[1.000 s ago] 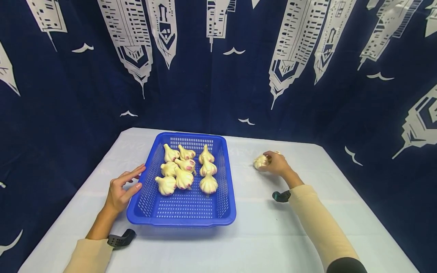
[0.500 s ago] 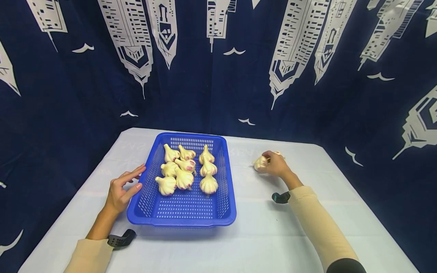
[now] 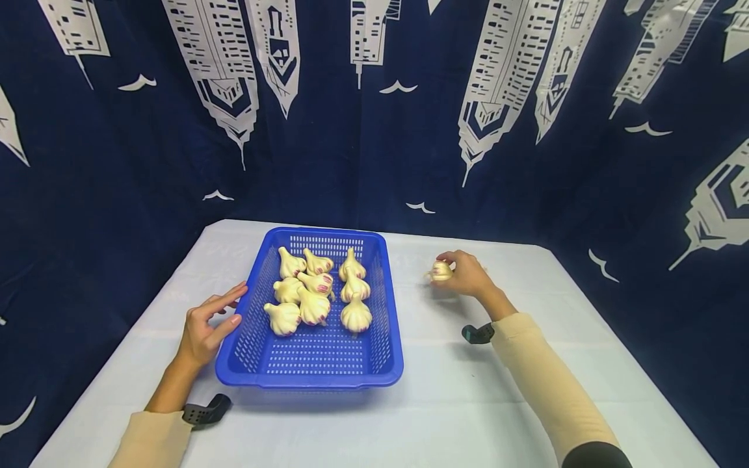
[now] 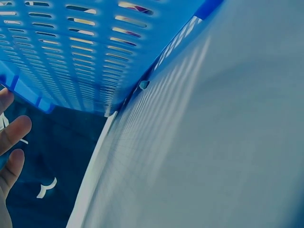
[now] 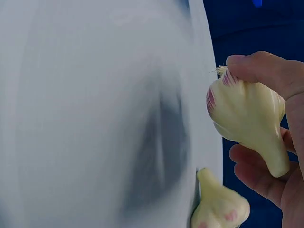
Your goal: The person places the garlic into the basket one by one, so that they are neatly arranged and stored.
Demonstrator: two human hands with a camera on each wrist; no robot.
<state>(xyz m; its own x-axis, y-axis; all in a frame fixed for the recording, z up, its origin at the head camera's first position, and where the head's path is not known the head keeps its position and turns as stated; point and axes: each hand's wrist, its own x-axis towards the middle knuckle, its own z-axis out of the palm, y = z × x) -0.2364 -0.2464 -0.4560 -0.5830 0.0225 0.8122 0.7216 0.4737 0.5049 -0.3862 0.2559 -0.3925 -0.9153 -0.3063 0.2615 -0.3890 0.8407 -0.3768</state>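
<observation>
A garlic bulb [image 3: 441,271] with purple streaks is held by my right hand [image 3: 467,273], raised a little off the table. In the right wrist view, the thumb and fingers grip that bulb [image 5: 247,111] from opposite sides. A second garlic bulb [image 5: 221,204] lies on the table below; in the head view my hand mostly hides it. My left hand [image 3: 201,330] rests its extended fingers and thumb at the left rim of the blue plastic basket [image 3: 310,381]. Several garlic bulbs [image 3: 314,307] sit inside, grouped at the left and in a column at the right.
A white cloth covers the table [image 3: 445,403]. Behind it hangs a dark blue curtain [image 3: 363,169] with white building prints. The basket's front section shows bare slotted floor. Through the left wrist view, the slotted basket side [image 4: 90,52] stands close to that hand.
My right hand has lifted the garlic bulb from the table and moved it slightly left and up, turning it. My left hand and the basket have stayed in place.
</observation>
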